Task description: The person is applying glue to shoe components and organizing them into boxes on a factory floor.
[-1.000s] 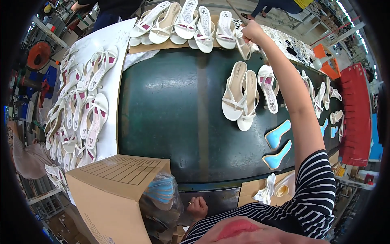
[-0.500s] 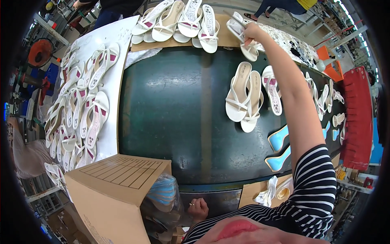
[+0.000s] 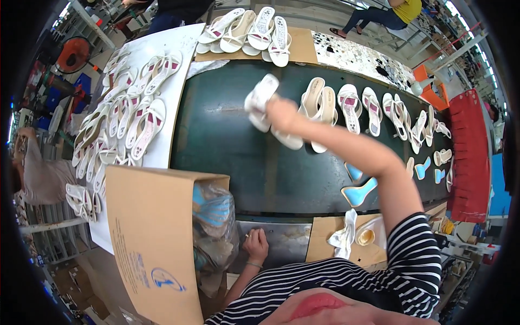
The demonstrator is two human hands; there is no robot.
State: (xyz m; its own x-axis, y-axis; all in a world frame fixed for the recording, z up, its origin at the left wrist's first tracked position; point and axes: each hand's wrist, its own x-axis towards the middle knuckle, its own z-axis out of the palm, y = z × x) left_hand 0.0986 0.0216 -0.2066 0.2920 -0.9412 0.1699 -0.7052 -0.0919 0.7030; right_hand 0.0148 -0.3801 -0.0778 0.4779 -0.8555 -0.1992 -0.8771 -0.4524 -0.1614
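Observation:
My right hand [image 3: 283, 115] is closed around white strappy sandals [image 3: 261, 98], held over the dark green work surface [image 3: 227, 157]. Motion blurs them, so I cannot tell how many there are. Partly behind my forearm lies a pair of white sandals with beige insoles [image 3: 312, 97]. To their right are white sandals with printed insoles and magenta patches [image 3: 350, 108]. My left hand [image 3: 256, 245] rests with its fingers curled in on the metal ledge [image 3: 292, 238] at the near edge, beside the cardboard box. Nothing shows in its fingers.
At the left, a white table [image 3: 176, 92] carries many white sandals. An open cardboard box [image 3: 146, 227] with plastic-wrapped blue-strapped footwear [image 3: 214, 214] stands nearer. More sandals [image 3: 279, 43] sit on far cardboard. Light-blue heeled pieces [image 3: 358, 194] lie right; a red cover [image 3: 472, 157] hangs beyond.
My right hand has swung left and nearer with the white sandals, from the far cardboard to over the green surface. The head view has shifted. My left hand stays curled at the near ledge.

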